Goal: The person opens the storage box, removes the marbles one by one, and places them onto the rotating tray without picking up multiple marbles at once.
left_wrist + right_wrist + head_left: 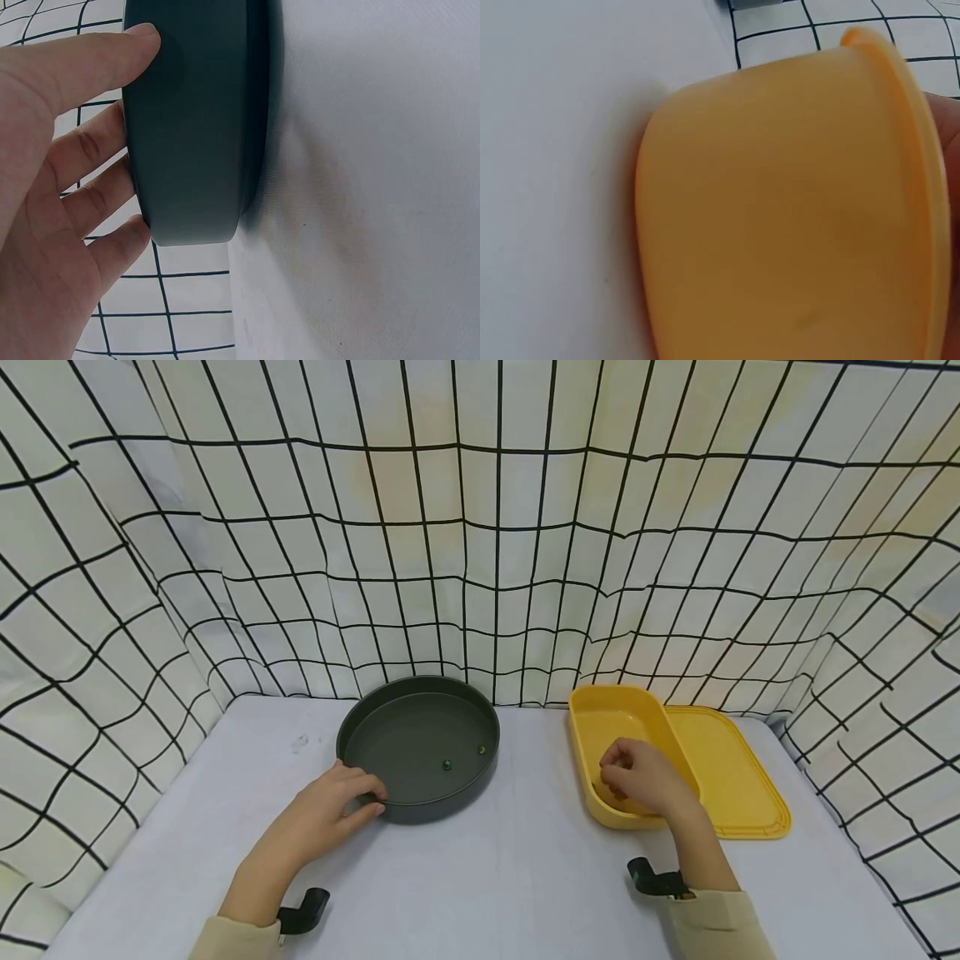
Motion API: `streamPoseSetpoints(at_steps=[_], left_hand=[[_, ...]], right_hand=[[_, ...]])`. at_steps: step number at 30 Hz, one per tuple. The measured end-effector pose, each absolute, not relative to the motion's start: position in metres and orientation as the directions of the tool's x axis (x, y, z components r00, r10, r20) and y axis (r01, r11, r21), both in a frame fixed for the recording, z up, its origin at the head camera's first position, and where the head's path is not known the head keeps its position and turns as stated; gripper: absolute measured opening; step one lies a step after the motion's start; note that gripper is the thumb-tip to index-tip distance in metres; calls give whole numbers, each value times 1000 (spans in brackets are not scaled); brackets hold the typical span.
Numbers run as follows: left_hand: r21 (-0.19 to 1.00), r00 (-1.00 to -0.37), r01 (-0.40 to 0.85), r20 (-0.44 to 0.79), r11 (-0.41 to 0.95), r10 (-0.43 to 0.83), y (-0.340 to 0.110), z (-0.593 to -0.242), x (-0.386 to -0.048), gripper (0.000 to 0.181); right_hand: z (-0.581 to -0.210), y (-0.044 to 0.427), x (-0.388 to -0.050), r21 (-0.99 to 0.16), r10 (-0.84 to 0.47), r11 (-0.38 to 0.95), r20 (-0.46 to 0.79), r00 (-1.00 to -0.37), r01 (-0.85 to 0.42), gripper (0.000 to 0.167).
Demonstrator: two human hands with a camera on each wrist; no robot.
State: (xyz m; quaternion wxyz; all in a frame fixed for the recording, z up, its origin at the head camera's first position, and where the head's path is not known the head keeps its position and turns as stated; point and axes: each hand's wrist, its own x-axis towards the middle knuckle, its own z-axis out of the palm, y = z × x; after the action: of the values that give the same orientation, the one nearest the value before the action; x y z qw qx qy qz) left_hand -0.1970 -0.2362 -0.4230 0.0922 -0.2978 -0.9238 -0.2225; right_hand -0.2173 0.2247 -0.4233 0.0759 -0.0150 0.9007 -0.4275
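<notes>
A dark grey-green round pan (416, 747) stands on the table with two small round pieces in it, a dark green one (447, 765) and a yellowish-green one (482, 750). My left hand (330, 806) holds its near-left rim; in the left wrist view the thumb (139, 52) presses the outer wall and the other fingers reach over the rim. My right hand (637, 777) is inside a yellow rectangular container (611, 706), fingers bent. Whether its fingertips pinch anything is hidden. From the right wrist, the container's wall (795, 202) covers most of that hand.
A flat yellow lid (742, 777) lies right of the container, partly under or against its side. White cloth with a black grid (480, 552) rises behind the table and on both sides. The white tabletop (517, 877) extends between pan and container.
</notes>
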Motion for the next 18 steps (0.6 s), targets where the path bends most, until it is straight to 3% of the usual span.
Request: streamPoseSetpoints(at_steps=[10, 18], left_hand=[[362, -808, 587, 305, 724, 503, -236, -423, -196, 18], [364, -814, 581, 291, 728, 503, -236, -422, -196, 19]], right_hand=[[-418, 218, -220, -915, -120, 404, -60, -991, 7, 23], [-413, 210, -219, -961, -188, 278, -45, -981, -9, 28]])
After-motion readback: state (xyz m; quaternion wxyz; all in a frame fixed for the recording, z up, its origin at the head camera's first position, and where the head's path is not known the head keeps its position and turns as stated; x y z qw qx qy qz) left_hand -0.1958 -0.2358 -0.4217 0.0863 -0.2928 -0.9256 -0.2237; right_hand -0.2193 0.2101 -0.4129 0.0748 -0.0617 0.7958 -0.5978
